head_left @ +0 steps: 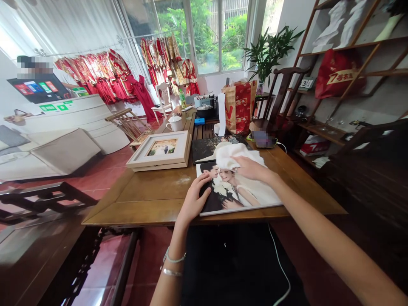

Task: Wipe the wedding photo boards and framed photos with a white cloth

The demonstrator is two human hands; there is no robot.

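A large wedding photo print (229, 199) lies flat at the near edge of the wooden table, showing a couple with white flowers. My left hand (196, 196) rests on its left edge with the fingers stretched out and the thumb apart. On the upper part of the print, my right hand (251, 169) grips a bunched white cloth (234, 154), pressing it against the surface. The cloth hides part of the picture. Behind it is a dark photo panel (204, 148), partly covered.
Stacked white picture frames (159, 151) lie to the left on the table (153, 208). Farther back stand a white cup (175, 123), a paper bag (239, 108) and a blurred phone (262, 139) with a cable. A person (35, 66) is behind the far-left counter.
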